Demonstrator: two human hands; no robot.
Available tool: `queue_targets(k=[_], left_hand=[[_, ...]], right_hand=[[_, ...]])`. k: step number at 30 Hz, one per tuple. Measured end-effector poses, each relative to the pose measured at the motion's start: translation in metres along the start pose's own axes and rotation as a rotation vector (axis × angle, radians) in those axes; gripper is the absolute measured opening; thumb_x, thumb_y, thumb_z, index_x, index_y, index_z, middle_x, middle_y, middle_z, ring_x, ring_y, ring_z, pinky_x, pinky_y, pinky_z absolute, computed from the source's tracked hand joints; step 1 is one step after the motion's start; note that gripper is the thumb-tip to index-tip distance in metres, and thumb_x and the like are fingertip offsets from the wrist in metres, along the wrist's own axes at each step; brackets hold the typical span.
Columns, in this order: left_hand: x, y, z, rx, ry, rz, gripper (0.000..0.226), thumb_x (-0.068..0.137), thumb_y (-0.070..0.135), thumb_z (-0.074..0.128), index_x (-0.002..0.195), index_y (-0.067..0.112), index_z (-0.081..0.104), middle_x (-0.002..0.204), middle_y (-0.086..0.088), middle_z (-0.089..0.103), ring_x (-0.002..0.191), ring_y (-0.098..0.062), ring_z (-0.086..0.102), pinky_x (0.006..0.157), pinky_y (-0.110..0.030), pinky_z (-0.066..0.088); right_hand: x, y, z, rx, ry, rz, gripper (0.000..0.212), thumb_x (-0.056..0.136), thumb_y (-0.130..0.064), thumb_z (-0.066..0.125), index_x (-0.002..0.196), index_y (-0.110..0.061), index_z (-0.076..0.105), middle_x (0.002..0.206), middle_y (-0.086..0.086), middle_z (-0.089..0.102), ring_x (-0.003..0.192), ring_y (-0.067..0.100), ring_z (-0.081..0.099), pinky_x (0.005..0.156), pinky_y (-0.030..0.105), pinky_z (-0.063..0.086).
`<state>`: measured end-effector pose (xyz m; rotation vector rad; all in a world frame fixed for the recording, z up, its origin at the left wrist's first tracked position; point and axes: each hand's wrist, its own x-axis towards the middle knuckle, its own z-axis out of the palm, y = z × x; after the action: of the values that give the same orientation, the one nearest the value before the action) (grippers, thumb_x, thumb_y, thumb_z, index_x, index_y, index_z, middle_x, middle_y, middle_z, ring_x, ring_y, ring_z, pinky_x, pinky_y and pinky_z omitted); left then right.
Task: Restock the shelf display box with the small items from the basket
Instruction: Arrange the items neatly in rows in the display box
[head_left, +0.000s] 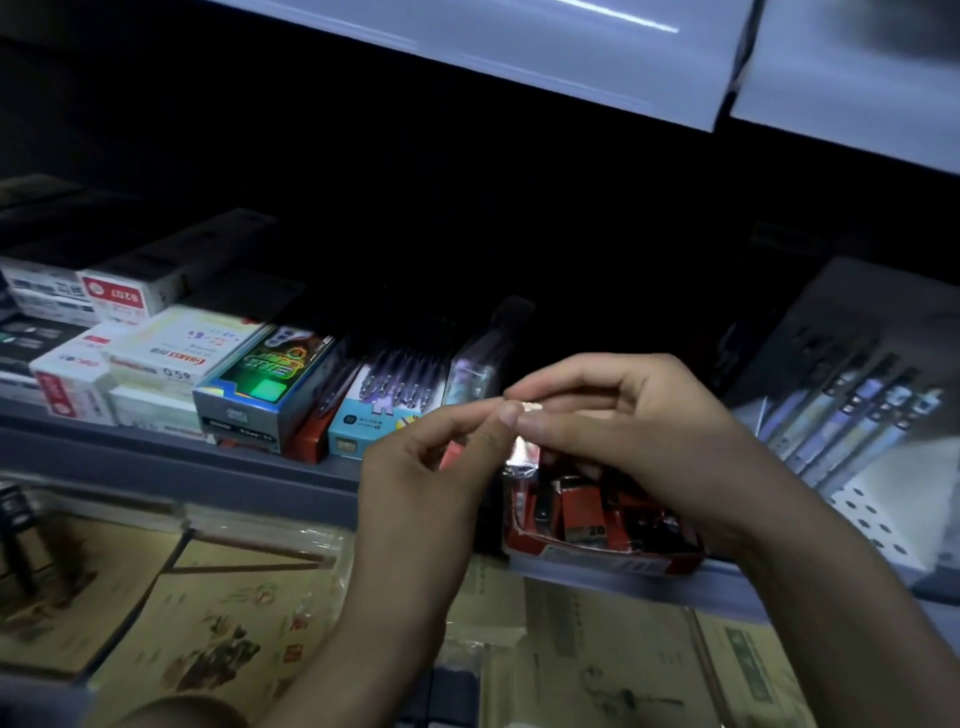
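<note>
Pinching a small item (531, 407), both hands hover above the display box (597, 558).

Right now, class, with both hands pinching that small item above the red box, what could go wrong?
1. The small item is pinched only at the fingertips; a slip could drop it past the red display box.
2. That box sits at the shelf edge and a nudge might tip it.

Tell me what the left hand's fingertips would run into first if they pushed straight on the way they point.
The left hand points up and right, so it would meet the small pale item pinched at the right hand fingertips almost at once; they look nearly touching, though depth is unclear.
</note>
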<state>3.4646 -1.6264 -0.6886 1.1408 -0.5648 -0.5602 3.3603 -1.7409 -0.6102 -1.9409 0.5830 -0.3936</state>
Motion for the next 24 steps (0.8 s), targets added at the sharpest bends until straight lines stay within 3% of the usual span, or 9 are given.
queue_targets(k=[2,5,7,9,13,14,17,20,24], left_hand=[[-0.002,0.001,0.002,0.016,-0.002,-0.008,0.018,0.084,0.038,0.072,0.096,0.031,0.083,0.078,0.009,0.077,0.078,-0.008,0.073,0.079,-0.042,0.058],[-0.002,0.002,0.004,-0.011,0.011,-0.061,0.016,0.090,0.034,0.069,0.099,0.028,0.082,0.065,0.015,0.069,0.065,0.000,0.065,0.071,-0.035,0.056],[0.000,0.002,0.003,-0.001,0.052,-0.071,0.015,0.094,0.033,0.068,0.098,0.025,0.080,0.064,0.019,0.063,0.060,0.004,0.056,0.066,-0.025,0.048],[0.002,0.003,0.002,-0.040,0.071,-0.121,0.019,0.093,0.036,0.067,0.091,0.019,0.076,0.063,0.017,0.053,0.057,-0.001,0.046,0.061,-0.026,0.037],[0.004,0.007,0.002,-0.142,0.071,-0.254,0.045,0.069,0.033,0.072,0.106,0.009,0.077,0.066,-0.003,0.038,0.060,-0.017,0.035,0.061,-0.030,0.033],[0.004,0.004,0.002,-0.112,0.058,-0.239,0.028,0.083,0.028,0.065,0.106,0.019,0.080,0.068,-0.002,0.042,0.064,-0.017,0.039,0.064,-0.030,0.036],[0.003,-0.003,0.002,-0.056,0.042,-0.179,0.042,0.101,0.009,0.045,0.110,0.033,0.078,0.069,0.011,0.060,0.064,-0.005,0.055,0.060,-0.018,0.046],[-0.002,-0.003,0.001,-0.046,0.008,-0.107,0.036,0.100,0.005,0.056,0.119,0.032,0.072,0.081,0.002,0.061,0.070,-0.008,0.058,0.056,-0.014,0.049],[-0.002,-0.003,0.002,-0.081,0.043,-0.031,0.026,0.092,0.008,0.072,0.115,0.019,0.069,0.084,0.003,0.074,0.076,-0.010,0.071,0.064,-0.014,0.053]], right_hand=[[-0.003,0.002,0.001,-0.019,-0.001,0.032,0.022,0.084,-0.019,0.080,0.105,-0.016,0.078,0.092,0.004,0.079,0.068,0.005,0.069,0.064,0.019,0.054],[0.004,0.009,-0.005,0.090,0.191,0.043,0.025,0.084,-0.006,0.079,0.109,-0.009,0.075,0.093,0.011,0.079,0.070,0.014,0.072,0.067,0.022,0.060],[0.010,0.017,-0.014,-0.127,0.413,0.004,0.023,0.085,-0.009,0.080,0.107,-0.015,0.077,0.091,0.001,0.079,0.079,0.008,0.075,0.078,0.020,0.060],[0.015,0.024,-0.021,-0.439,0.534,-0.008,0.020,0.086,-0.017,0.080,0.105,-0.024,0.079,0.092,-0.014,0.076,0.086,-0.003,0.070,0.080,0.013,0.054],[0.024,0.035,-0.020,-0.726,0.461,0.040,0.019,0.085,-0.026,0.081,0.104,-0.026,0.080,0.096,-0.010,0.077,0.091,0.006,0.070,0.087,0.029,0.058],[0.027,0.038,-0.019,-0.739,0.436,0.050,0.019,0.083,-0.028,0.083,0.102,-0.026,0.080,0.094,-0.010,0.077,0.089,0.006,0.070,0.086,0.031,0.059],[0.033,0.040,-0.016,-0.709,0.407,0.067,0.017,0.077,-0.031,0.088,0.090,-0.029,0.078,0.083,-0.013,0.074,0.081,0.003,0.068,0.079,0.031,0.059],[0.036,0.043,-0.016,-0.664,0.371,0.081,0.019,0.070,-0.033,0.092,0.079,-0.028,0.076,0.079,-0.013,0.073,0.078,0.002,0.067,0.075,0.027,0.057],[0.032,0.047,-0.015,-0.693,0.307,0.038,0.009,0.079,-0.027,0.087,0.077,-0.031,0.080,0.090,-0.017,0.073,0.094,0.001,0.066,0.085,0.021,0.051]])
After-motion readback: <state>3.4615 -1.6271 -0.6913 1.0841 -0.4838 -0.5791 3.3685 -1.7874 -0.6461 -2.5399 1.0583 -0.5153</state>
